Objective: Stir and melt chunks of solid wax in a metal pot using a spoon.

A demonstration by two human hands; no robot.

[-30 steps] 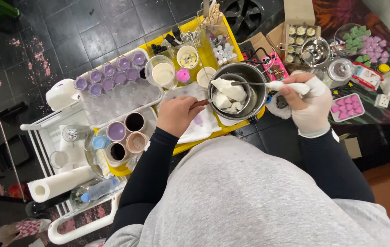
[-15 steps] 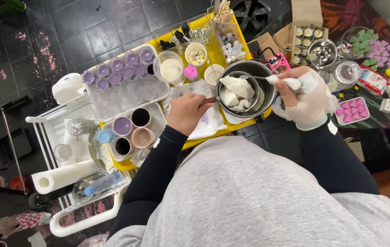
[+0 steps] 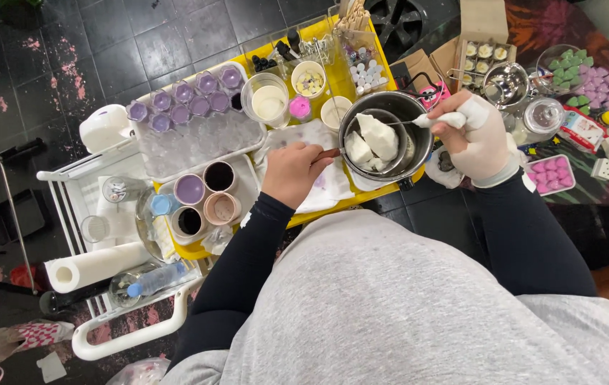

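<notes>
A metal pot [image 3: 411,128] is seen just above the middle of the view, standing on the right end of a yellow tray [image 3: 372,194] that is carried by a white trolley [image 3: 69,192]. Inside the pot, several white wax chunks [image 3: 370,141] are piled against one another. The brown handle [image 3: 327,153] at the pot's 9 o'clock side is gripped by the bare left hand [image 3: 291,173], whose fingers are curled closed around it above a white cloth stained purple [image 3: 333,184].

At the pot's 3 o'clock side, the right hand [image 3: 477,139], covered by a pale glove, is closed around the white handle of a thin metal utensil [image 3: 408,122]; the utensil's shaft is laid across the pot's rim towards the wax, though it cannot be told whether its tip touches a chunk.

At 10 o'clock from the pot, a clear mould tray with purple candles [image 3: 197,125] is set, and a cup of cream wax [image 3: 269,103] stands between the two. At 8 o'clock from the left hand, four small cups [image 3: 204,203] are grouped, with a paper towel roll [image 3: 94,265] and a plastic bottle [image 3: 154,279] lower still. At 2 o'clock from the right hand, green and pink wax pieces [image 3: 579,71] are heaped, and a pink heart mould [image 3: 550,173] is placed at 4 o'clock.
</notes>
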